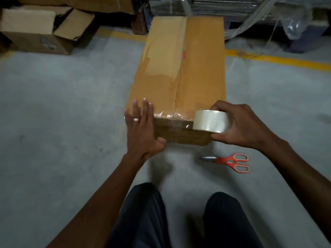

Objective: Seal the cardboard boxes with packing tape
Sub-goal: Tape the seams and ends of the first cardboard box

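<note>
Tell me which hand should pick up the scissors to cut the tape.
Probably the left hand: it lies flat on the box, holding nothing. The right hand grips the tape roll, though the scissors lie on the floor nearer that side.

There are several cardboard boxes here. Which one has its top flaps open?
The cardboard box at the far left on the floor has its flaps standing open. The long box in the middle lies closed, its left hand pressing the near end.
</note>
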A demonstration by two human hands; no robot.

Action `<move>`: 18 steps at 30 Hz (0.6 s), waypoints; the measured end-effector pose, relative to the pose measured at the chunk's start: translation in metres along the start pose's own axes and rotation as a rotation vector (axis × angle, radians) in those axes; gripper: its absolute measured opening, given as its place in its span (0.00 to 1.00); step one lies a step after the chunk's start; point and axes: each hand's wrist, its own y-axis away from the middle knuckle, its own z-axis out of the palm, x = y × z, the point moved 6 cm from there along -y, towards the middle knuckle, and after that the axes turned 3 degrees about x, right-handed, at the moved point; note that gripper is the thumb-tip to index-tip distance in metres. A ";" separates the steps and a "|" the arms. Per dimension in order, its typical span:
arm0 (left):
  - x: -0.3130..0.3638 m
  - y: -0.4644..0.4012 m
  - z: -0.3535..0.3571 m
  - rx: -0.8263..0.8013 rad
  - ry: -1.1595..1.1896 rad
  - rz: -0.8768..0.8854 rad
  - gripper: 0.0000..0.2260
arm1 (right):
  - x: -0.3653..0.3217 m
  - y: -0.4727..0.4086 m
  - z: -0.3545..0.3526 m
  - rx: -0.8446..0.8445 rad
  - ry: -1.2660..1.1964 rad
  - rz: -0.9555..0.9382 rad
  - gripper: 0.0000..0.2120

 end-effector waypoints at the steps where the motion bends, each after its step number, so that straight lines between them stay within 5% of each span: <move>1: 0.023 -0.001 0.000 -0.006 -0.006 0.048 0.55 | 0.004 0.001 -0.001 0.027 -0.048 0.004 0.22; 5: 0.069 -0.010 0.010 -0.036 0.094 0.109 0.55 | 0.011 0.005 -0.005 0.063 -0.125 -0.021 0.19; 18: 0.056 -0.015 0.009 -0.120 0.135 0.147 0.57 | 0.009 0.014 -0.032 0.011 0.090 -0.081 0.26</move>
